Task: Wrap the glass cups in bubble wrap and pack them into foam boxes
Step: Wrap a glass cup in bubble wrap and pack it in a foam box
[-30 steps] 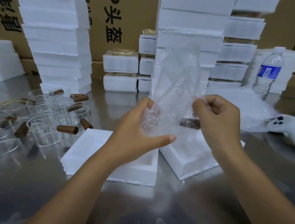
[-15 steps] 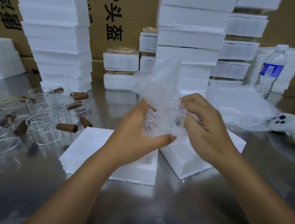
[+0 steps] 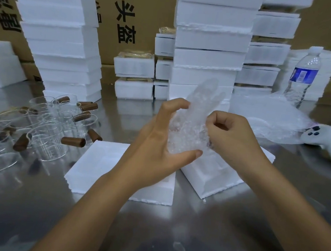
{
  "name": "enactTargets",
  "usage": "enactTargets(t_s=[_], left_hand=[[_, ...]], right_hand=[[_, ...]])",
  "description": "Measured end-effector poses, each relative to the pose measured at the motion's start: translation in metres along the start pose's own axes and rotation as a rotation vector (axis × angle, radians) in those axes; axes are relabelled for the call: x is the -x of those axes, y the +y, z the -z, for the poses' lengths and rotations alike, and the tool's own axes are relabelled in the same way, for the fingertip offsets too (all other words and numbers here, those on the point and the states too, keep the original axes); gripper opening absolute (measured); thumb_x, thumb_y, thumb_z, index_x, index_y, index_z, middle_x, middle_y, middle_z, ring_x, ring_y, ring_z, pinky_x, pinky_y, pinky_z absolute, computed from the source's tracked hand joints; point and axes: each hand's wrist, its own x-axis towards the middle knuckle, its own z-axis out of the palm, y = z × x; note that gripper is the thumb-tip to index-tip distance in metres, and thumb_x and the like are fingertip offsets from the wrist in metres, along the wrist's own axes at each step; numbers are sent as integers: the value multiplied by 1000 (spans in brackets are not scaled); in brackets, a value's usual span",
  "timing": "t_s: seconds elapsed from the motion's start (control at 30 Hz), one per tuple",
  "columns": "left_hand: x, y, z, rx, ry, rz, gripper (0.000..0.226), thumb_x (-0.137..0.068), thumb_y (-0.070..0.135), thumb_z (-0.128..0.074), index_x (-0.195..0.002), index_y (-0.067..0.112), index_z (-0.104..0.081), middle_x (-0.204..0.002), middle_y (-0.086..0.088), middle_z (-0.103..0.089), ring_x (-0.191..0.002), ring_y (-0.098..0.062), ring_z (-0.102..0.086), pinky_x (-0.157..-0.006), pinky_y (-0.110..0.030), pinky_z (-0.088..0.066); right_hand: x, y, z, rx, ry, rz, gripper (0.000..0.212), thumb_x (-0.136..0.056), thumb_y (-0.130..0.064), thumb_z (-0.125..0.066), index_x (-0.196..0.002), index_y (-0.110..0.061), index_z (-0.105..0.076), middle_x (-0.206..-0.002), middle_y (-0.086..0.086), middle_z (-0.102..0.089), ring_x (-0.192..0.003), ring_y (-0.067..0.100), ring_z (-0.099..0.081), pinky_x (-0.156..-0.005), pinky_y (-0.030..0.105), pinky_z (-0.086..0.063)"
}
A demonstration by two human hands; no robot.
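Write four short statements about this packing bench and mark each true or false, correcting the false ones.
1. The left hand and the right hand both hold the bubble wrap bundle above the table. True.
2. The water bottle stands at the far left. False: it stands at the far right, behind a loose bubble wrap sheet.
3. Unwrapped glass cups with brown handles sit at the left. True.
4. The white controller lies among the glass cups. False: it lies on the table at the right, apart from them.
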Motion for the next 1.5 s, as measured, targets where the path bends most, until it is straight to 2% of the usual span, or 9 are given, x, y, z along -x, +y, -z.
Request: enactTargets(t_s=[0.2,0.3,0.4,0.53,0.77,0.87,0.97,1.37,1.5], left_hand=[[0,-2,0,-143,-27,-15,52,-71,53,-67,-110,54,-34,-111,20,-46,-102,16,-41,-80,3,-32],[-1,-3,2,-147,20,21,48,-67,53,-69,-100,51,-35,-101,21,-47,-100,12,-41,-77,3,-31],[-2,-6,4,-146,22,26,47,-66,52,-76,-89,49,-35,-96,19,-47,-93,9,-45,-72,-1,-33],[-1,-4,3,-117,-3,29,44,-66,51,-73,-97,41,-44,-94,13,-50,-86,-1,-49,-66,-6,-36],[0,-2,4,-96,-34,94,81,-59,48,-82,-116,54,-24,-106,23,-44,-92,-1,-51,-67,-5,-44],[1,-1,4,-203,-50,16,75,-64,43,-82,-121,42,-33,-115,19,-45,-98,0,-46,-74,-10,-44],[1,3,2,-241,-78,-34,59,-64,46,-77,-112,37,-42,-111,11,-50,-92,-7,-49,-72,-27,-50],[-2,3,6,-92,105,71,41,-61,54,-74,-81,40,-41,-95,10,-47,-94,8,-44,-67,-2,-35],[-3,3,6,17,198,106,41,-60,47,-78,-79,40,-43,-96,15,-47,-93,7,-47,-65,-4,-40]], right_hand=[[1,-3,3,-120,33,90,28,-75,-3,-63,-88,-27,-57,-74,-5,-63,-70,10,-62,-57,25,-50],[3,-6,0,-62,56,167,19,-76,-18,-56,-80,-35,-63,-83,-12,-64,-79,5,-62,-80,31,-49],[7,-10,-5,-105,33,235,20,-83,-26,-47,-77,-34,-65,-90,-13,-63,-83,-3,-59,-73,8,-43],[13,-9,-11,88,43,338,8,-84,-33,-56,-80,-38,-61,-88,-20,-64,-95,-1,-58,-80,5,-37],[8,-6,-6,65,-27,100,9,-69,-37,-70,-64,-30,-66,-87,-13,-57,-85,-2,-57,-75,8,-40],[4,-1,2,-3,-64,-87,34,-53,-42,-74,-75,-23,-56,-83,-4,-56,-78,10,-56,-71,27,-44],[3,0,4,-15,-73,-201,40,-55,-35,-78,-83,-24,-53,-84,-3,-53,-71,10,-51,-61,23,-41],[0,-2,12,-9,-14,-17,19,-82,-45,-60,-91,-31,-68,-84,-22,-69,-81,-9,-62,-72,10,-44],[-2,1,11,-27,-7,-118,28,-87,-50,-53,-77,-29,-68,-77,-12,-70,-68,5,-65,-75,27,-48]])
